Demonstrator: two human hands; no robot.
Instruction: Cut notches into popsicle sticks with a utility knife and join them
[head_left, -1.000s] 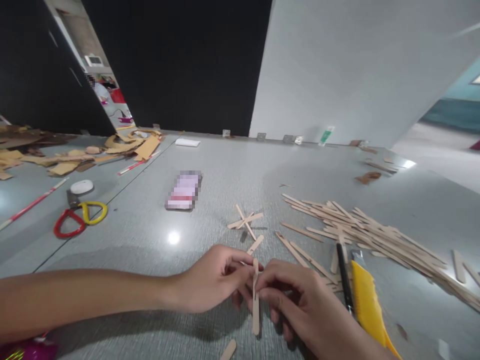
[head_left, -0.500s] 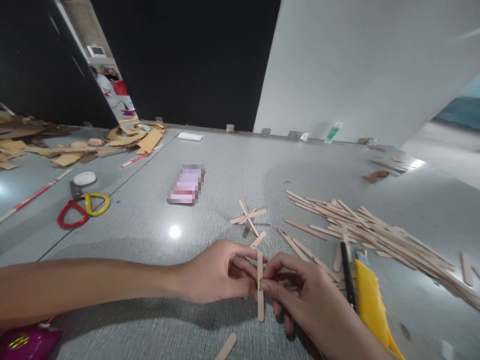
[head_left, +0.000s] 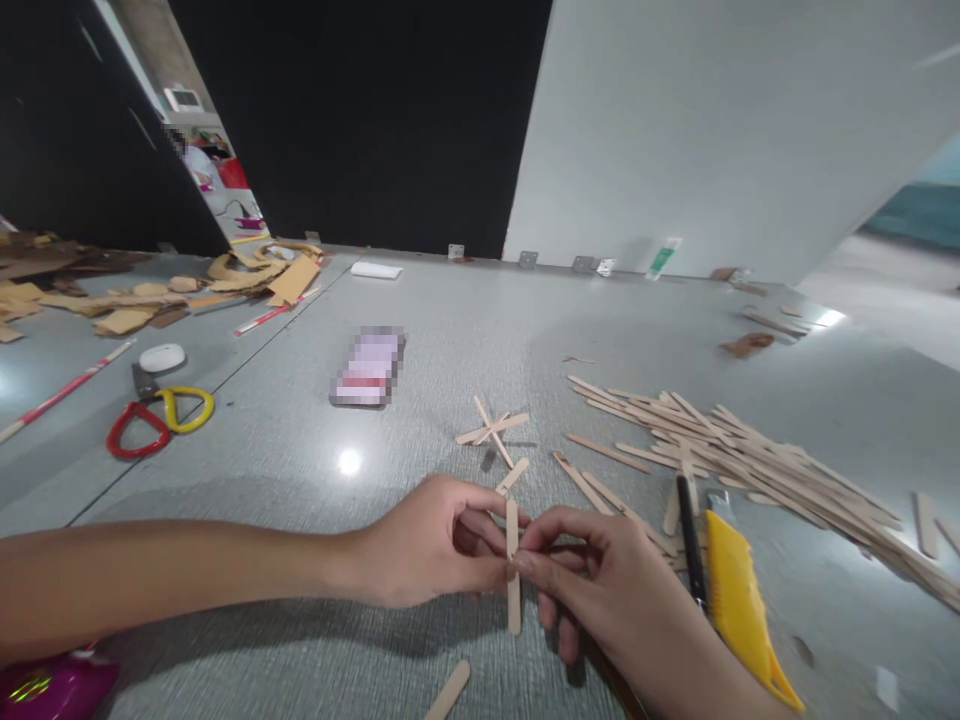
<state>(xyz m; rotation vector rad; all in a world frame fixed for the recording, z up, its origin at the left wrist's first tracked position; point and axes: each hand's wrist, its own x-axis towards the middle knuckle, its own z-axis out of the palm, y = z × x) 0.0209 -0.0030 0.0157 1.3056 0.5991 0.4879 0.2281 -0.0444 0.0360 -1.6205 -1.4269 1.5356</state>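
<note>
Bottom edge of the frame, centre: a loose stick [head_left: 450, 690] lies on the grey counter [head_left: 435, 335], cut off by the border. Lower left corner, a shiny purple object [head_left: 64, 685], partly under your left forearm; can't tell what it is.

Just above the loose stick, lower centre: your left hand [head_left: 442, 545] and right hand [head_left: 592, 570] meet at one flat wooden stick [head_left: 514, 610]. It runs up and down the frame. Left thumb and fingers pinch it near the middle from the left; right thumb and forefinger close on it from the other side.

Right of your right hand, a yellow cutter [head_left: 735, 590] beside a black pen [head_left: 690, 545]. Beyond your fingertips, another stick [head_left: 514, 475], then a star of crossed sticks [head_left: 491, 430]. Centre right, a long loose pile of sticks [head_left: 750, 455].

Left side: scissors [head_left: 176, 410], one handle red, one yellow, next to a white mouse [head_left: 162, 358]. Left of centre, a phone [head_left: 369, 368], its screen blurred. Farther, upper left, cardboard scraps [head_left: 127, 305]. At the back, black [head_left: 375, 120] and pale grey panels [head_left: 675, 120].
</note>
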